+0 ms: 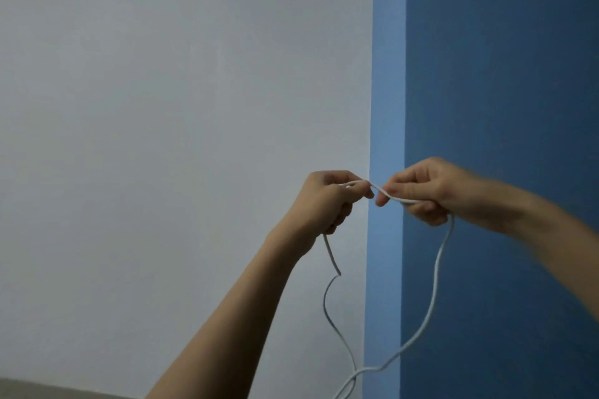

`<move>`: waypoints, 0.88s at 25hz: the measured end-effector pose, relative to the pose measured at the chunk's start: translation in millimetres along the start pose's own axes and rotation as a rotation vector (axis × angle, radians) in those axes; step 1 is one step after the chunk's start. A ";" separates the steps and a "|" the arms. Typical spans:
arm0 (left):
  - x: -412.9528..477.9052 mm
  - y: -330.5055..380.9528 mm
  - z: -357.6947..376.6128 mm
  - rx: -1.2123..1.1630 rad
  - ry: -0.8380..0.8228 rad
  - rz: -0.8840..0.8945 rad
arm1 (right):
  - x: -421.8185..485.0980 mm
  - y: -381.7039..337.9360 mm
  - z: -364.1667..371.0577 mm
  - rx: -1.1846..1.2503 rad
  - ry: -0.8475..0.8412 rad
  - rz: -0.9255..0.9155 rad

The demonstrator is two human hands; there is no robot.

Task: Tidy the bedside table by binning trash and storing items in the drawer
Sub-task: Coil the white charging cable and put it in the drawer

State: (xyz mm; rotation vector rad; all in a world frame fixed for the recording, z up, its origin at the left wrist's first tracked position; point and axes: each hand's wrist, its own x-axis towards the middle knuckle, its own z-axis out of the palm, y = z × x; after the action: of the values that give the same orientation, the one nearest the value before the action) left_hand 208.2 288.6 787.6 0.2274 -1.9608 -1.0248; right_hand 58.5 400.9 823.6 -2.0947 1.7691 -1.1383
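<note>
Two hands are raised in front of a wall, close together but not touching. One white cable (436, 275) runs between them.

1. Left hand (330, 201): fingers curled into a fist around the cable, with the fingertips pinching it at the top of the fist. One strand leaves the underside of the fist, kinks once, and hangs down in loose curves.
2. Right hand (424, 191): fingers curled around the cable, thumb and forefinger pinching it near the tip. A second strand leaves the heel of this hand and hangs down in a long arc. The right forearm is blurred.
3. Cable position: held in the air. A short span bridges the gap between the two hands. The two hanging strands meet low in the view and leave it at the bottom edge. Neither end of the cable is visible.

Background: a pale grey wall (162, 107) fills the left side. A light blue strip (387, 74) runs vertically behind the hands, and a darker blue wall (502, 74) fills the right. A narrow beige surface (48, 390) shows at the bottom left corner; what it is cannot be determined.
</note>
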 end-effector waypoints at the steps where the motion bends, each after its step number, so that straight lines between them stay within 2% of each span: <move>1: -1.6 0.0 -6.5 -0.018 -0.025 -0.006 | -0.3 2.8 -3.3 -0.021 0.019 -0.016; 4: -6.5 -5.7 -22.8 -0.083 -0.109 -0.039 | -2.8 11.7 -19.5 -0.211 0.122 0.049; 6: -7.6 -9.0 -17.8 -0.053 -0.111 -0.030 | 3.3 11.4 -12.3 -0.262 0.064 0.101; 9: -6.2 -4.6 -4.8 -0.025 -0.114 0.009 | 15.0 4.3 11.3 -0.190 0.045 -0.048; 11: -7.9 -2.2 -12.1 -0.053 -0.174 -0.004 | 16.3 5.4 6.8 -0.083 0.181 -0.113; 13: -11.4 -3.4 -23.7 -0.094 -0.240 -0.030 | 12.5 9.7 -4.7 0.004 0.292 -0.100; 16: -11.1 -4.0 -23.4 -0.061 -0.223 -0.029 | 11.8 5.9 4.5 -0.065 0.187 -0.090; 18: -7.8 -0.8 -14.9 -0.004 -0.213 -0.010 | 15.0 -2.3 18.3 -0.086 0.148 -0.176; 20: -7.1 -0.1 -15.4 -0.022 -0.220 -0.038 | 16.1 -3.2 15.6 -0.100 0.257 -0.250; 22: -11.0 -5.5 -27.8 -0.150 -0.263 -0.102 | 14.3 7.6 -5.5 -0.135 0.521 -0.261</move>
State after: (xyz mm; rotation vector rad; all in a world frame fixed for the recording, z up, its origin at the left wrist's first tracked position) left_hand 235.1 274.8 784.1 0.1141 -2.1110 -1.3176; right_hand 49.2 387.6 829.3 -2.3108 1.8476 -1.8215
